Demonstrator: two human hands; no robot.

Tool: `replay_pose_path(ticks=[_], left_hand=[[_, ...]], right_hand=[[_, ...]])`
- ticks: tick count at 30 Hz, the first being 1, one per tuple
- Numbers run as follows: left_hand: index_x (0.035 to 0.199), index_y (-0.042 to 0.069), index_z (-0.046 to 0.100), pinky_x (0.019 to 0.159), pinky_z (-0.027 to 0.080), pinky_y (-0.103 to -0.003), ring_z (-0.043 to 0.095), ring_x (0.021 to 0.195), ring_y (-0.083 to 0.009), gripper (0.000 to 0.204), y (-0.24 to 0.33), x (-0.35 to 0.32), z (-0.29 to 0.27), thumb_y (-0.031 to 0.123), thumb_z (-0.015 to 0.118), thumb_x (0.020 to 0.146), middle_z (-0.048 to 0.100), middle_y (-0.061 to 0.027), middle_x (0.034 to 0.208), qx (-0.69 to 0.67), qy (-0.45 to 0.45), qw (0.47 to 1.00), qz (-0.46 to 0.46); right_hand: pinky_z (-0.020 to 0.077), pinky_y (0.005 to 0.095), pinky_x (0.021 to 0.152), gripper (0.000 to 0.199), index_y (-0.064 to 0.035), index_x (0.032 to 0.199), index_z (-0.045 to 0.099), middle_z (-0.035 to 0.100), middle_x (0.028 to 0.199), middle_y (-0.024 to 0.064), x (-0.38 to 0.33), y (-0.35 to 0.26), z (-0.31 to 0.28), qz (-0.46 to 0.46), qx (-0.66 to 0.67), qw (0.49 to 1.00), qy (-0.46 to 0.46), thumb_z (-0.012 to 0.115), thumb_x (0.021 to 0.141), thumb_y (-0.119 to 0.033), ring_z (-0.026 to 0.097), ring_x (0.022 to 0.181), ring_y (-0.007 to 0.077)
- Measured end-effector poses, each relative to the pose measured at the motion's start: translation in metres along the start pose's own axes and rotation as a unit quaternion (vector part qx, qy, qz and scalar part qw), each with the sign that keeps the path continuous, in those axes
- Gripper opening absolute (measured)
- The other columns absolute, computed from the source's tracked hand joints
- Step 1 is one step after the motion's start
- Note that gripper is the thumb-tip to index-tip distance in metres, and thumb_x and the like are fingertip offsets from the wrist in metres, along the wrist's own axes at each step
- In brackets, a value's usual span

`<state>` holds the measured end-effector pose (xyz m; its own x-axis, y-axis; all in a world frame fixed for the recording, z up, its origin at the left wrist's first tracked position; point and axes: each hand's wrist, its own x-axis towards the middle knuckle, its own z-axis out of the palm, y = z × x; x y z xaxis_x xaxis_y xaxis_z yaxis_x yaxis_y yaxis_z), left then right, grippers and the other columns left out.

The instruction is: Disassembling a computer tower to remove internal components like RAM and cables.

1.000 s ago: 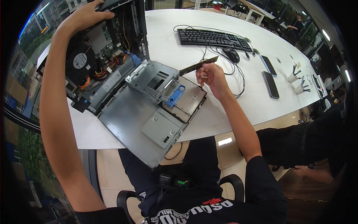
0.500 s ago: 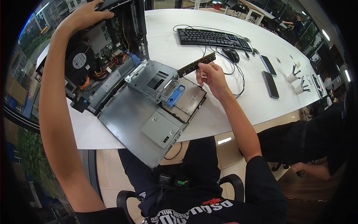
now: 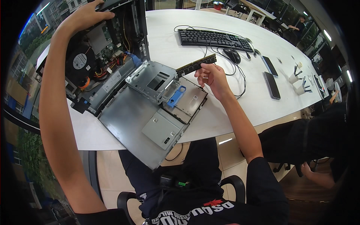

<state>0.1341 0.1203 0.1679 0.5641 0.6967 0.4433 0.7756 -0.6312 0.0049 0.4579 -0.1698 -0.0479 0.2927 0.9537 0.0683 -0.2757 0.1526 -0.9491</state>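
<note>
Black and slim, the memory module (image 3: 195,66) is pinched between the thumb and fingers of our right hand (image 3: 213,79), near its right end, perhaps so we touch little of its face. We hold it raised beside the metal drive bracket (image 3: 146,77); whether its left end touches, we cannot tell. Our left hand (image 3: 84,17) grasps the top edge of the open computer case (image 3: 95,56), probably to steady it, though some fingertips run out of view. Keyboard (image 3: 215,39) and mouse (image 3: 232,55) lie farther back, likely to leave us room, with 2 phones (image 3: 272,85) to the right.
</note>
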Motion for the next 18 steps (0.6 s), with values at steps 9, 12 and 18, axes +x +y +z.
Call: replay_pose_path(ticks=[9, 12, 18], left_hand=[[0.153, 0.011, 0.05, 0.107, 0.048, -0.045, 0.064, 0.123, -0.0359, 0.093, 0.004, -0.001, -0.002, 0.066, 0.071, 0.081, 0.064, -0.0231, 0.135, -0.007, -0.006, 1.0, -0.007], [0.153, 0.011, 0.05, 0.106, 0.048, -0.045, 0.065, 0.122, -0.0359, 0.093, 0.006, 0.0, -0.002, 0.067, 0.071, 0.081, 0.064, -0.023, 0.135, -0.014, -0.019, 1.0, -0.019], [0.152, 0.011, 0.05, 0.106, 0.049, -0.046, 0.065, 0.122, -0.0361, 0.094, -0.001, 0.001, -0.001, 0.067, 0.071, 0.08, 0.066, -0.0233, 0.133, 0.005, -0.003, 1.0, -0.004]], right_hand=[[0.0507, 0.0304, 0.054, 0.023, -0.0037, 0.089, 0.064, 0.072, 0.081, 0.0121, 0.001, 0.003, -0.003, -0.014, -0.009, 1.0, -0.001, 0.064, 0.094, -0.027, 0.067, 0.062, 0.0172], [0.0508, 0.0303, 0.055, 0.022, -0.004, 0.087, 0.063, 0.072, 0.08, 0.012, 0.001, 0.002, -0.004, -0.015, -0.015, 1.0, 0.0, 0.062, 0.094, -0.025, 0.067, 0.063, 0.0174], [0.0512, 0.0314, 0.053, 0.022, -0.0028, 0.085, 0.062, 0.07, 0.081, 0.0133, -0.003, -0.001, 0.002, -0.017, -0.011, 1.0, 0.007, 0.061, 0.094, -0.023, 0.066, 0.062, 0.0186]])
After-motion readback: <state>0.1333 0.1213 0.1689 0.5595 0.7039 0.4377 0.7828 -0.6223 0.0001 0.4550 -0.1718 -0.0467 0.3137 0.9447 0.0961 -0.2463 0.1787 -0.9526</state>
